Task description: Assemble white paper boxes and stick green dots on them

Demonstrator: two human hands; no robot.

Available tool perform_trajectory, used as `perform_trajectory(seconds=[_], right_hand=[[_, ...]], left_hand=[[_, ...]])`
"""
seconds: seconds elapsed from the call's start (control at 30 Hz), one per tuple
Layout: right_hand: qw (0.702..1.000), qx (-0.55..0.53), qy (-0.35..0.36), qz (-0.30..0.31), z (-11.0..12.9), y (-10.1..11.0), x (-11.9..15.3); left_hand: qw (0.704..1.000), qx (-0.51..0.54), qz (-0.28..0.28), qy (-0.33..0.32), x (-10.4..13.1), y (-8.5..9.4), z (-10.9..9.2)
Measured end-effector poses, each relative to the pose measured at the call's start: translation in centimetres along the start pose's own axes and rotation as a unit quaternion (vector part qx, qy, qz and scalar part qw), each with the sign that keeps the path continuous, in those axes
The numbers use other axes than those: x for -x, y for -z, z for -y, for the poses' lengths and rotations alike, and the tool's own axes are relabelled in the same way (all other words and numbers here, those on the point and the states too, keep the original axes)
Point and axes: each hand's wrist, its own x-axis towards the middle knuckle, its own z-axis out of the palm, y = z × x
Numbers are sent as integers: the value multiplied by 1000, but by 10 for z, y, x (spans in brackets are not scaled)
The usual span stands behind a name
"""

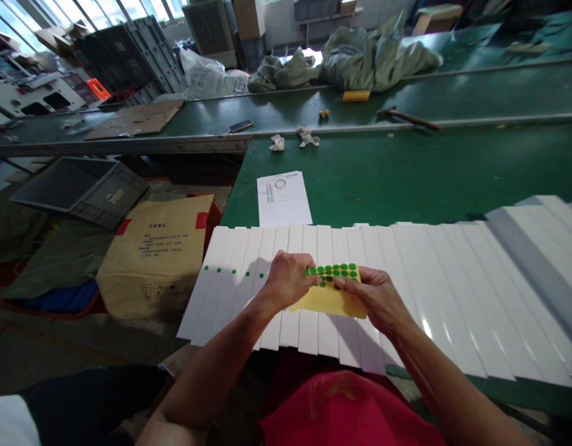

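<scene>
Nearest the camera, a red garment (pixel 351 409) lies below the forearms. Both bare hands are narrowed on a yellow-backed sheet of round green stickers (pixel 332 302), located above the overlapping row of long, glossy white flat pieces (pixel 406 272). The left hand (pixel 291 277) pinches the left end of the sheet; the right hand (pixel 377 293) grips the right end, thumb on its upper face. To the left of the left hand, five white pieces each carry one green dot, aligned in a row.

Left of the green worktop (pixel 406 161) are a brown printed carton (pixel 155 254) and a tilted grey plastic crate (pixel 81 189). Just beyond the white pieces lies a white printed paper sheet (pixel 284 197). Farther out are two crumpled white scraps (pixel 277 143). On the far green surface (pixel 476 93) are a dark phone-like slab (pixel 240 126), a hammer-like tool (pixel 413 119), a yellow block (pixel 356 96) and grey-green bags (pixel 355 62).
</scene>
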Motion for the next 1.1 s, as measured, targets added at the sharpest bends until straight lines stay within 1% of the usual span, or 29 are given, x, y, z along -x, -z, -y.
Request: perform_trajectory(seconds=[0.07,0.2,0.23,0.37,0.43,0.53,0.6,0.7,0.8,0.87,0.9,0.97,1.0,1.1], right_hand=[[1000,10,0,-5,2,0,0],[999,33,2,-1,3,-1,-1],[999,35,2,0,2,-1,-2],[1000,14,1,6,-1,-2,-4],[1000,-19,-3,25,-2,-1,-5],[996,-64,2,62,-4,1,-5],[994,-90,22,61,-6,2,-6],[987,-154,49,24,-15,3,-9],[975,-214,60,-12,-24,4,-12],[978,-203,51,-2,-26,3,-12],[982,-186,44,10,-26,1,-10],[986,-160,30,20,-21,-4,-7],[987,-158,24,13,-19,-7,-6],[982,-183,3,-42,-14,-16,-5]], left_hand=[[1000,2,5,-3,-1,0,0],[998,43,24,-42,-5,0,-1],[998,49,25,-44,-6,0,-1],[998,54,14,-3,-8,-1,-2],[998,67,7,3,-8,0,-1],[995,100,-6,6,-9,2,3],[990,143,-9,14,-10,1,8],[970,242,-8,34,-13,-6,15],[931,359,-13,65,-16,-16,20],[908,410,-21,85,-17,-22,19],[904,417,-28,92,-17,-24,19],[911,398,-48,96,-16,-28,15],[919,379,-58,95,-15,-31,14],[935,336,-73,84,-13,-39,8]])
